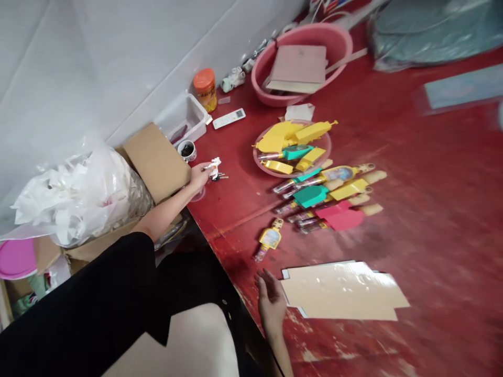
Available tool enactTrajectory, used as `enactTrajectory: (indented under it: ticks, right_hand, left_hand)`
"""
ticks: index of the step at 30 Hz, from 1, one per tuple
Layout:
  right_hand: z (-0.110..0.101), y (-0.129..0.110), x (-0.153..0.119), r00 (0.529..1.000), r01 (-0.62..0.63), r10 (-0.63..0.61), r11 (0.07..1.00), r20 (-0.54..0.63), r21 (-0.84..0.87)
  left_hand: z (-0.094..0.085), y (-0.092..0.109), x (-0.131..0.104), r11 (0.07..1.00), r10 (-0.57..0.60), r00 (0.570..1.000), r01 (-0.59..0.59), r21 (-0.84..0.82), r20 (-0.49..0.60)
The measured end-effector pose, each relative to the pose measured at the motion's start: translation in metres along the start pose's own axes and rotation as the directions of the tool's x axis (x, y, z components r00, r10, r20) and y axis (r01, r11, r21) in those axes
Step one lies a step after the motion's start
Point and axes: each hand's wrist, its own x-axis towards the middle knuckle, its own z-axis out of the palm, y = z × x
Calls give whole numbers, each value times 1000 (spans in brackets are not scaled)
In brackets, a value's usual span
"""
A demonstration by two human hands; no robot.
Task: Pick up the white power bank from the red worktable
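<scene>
My left hand [199, 175] reaches out to the left edge of the red table [432, 209] and pinches a small white object with keys [214, 167] hanging from it. My right hand [270, 298] lies open, palm down, on the near edge of the table. It touches the left end of a flat stack of cardboard and glossy sheets [341, 290]. A small yellow toy piece [270, 238] lies just beyond that hand. Farther off, a row of yellow, teal and pink toy pieces [330, 196] lies on the table.
A clear pink plate [326, 149] holds more yellow and teal pieces. Behind it stand a pink basin [341, 36] with a board inside, an orange-lidded jar [205, 89], a remote [228, 118], a clear box [184, 118] and a small cup [187, 151]. A cardboard box with white bags [78, 193] sits left.
</scene>
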Motion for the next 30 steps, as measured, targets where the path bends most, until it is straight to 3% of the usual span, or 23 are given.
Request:
enactTrajectory:
  ticks: [5, 13, 15, 18, 21, 25, 28, 30]
  right_hand:
    - [1, 6, -4, 1000, -23, 23, 999, -1, -23]
    - [-4, 9, -12, 997, -68, 67, 997, -22, -27]
    - [-4, 3, -11, 997, -78, 78, 997, -25, -20]
    - [8, -13, -12, 994, -93, 95, 995, -47, 42]
    - [35, -38, -14, 996, -66, 78, 979, -53, 192]
    - [69, -75, 0, 991, 82, -35, 920, -128, 383]
    - [74, -89, 10, 970, 181, -88, 885, -228, 429]
    - [68, -87, 10, 950, 209, -73, 869, -303, 448]
  left_hand:
    - [-13, 17, 2, 999, 20, 1000, -20, -47, -4]
    - [-5, 36, 7, 992, -45, 998, 50, -112, 44]
    - [-4, 37, 1, 991, -68, 995, 76, -109, 73]
    - [-1, 30, -26, 987, -127, 968, 144, -64, 215]
    - [7, 8, -82, 973, -225, 888, 227, 43, 400]
    - [19, -29, -172, 913, -409, 708, 320, 254, 576]
    - [34, -48, -226, 870, -490, 605, 295, 395, 628]
    - [48, -54, -249, 843, -524, 544, 224, 488, 655]
